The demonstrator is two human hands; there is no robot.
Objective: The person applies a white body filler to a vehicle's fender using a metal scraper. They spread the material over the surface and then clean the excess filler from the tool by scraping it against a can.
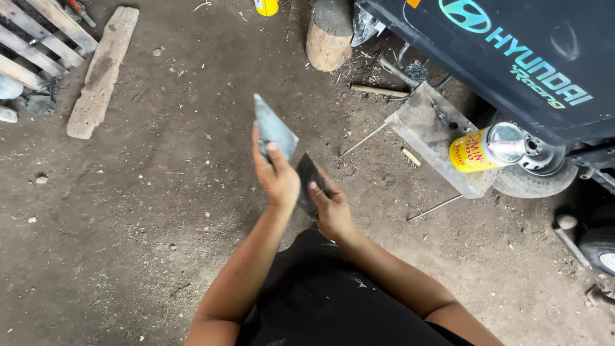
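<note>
Head camera, looking straight down: I see both of my bare forearms reaching forward from a black-clothed lap over a dirt floor. My left hand (277, 176) is raised with the wrist bent back, thumb on top and fingers curled behind, pinching a grey triangular metal scrap (272, 131) by its lower edge; the scrap's point tips up and away from me. My right hand (332, 208) sits just beside and a little lower, fingers closed around a dark flat piece (307, 179), with the thumb pressed on its face. The dark piece stands tilted between the two hands, its upper corner just under the grey scrap (I cannot tell whether the two pieces touch).

The dirt floor (160, 211) is brown, dusty, and scattered with pebbles and chips. Ahead and to the right, a low metal stand (426, 131) on thin rod legs carries a yellow spray can (477, 150) lying on its side. Behind it is a dark blue car body panel (512, 57) and, below that, a small tyre (535, 182). Further back stands a short log stump (330, 35). At the far left lie a weathered plank (102, 70) and a slatted wooden pallet (38, 38).
</note>
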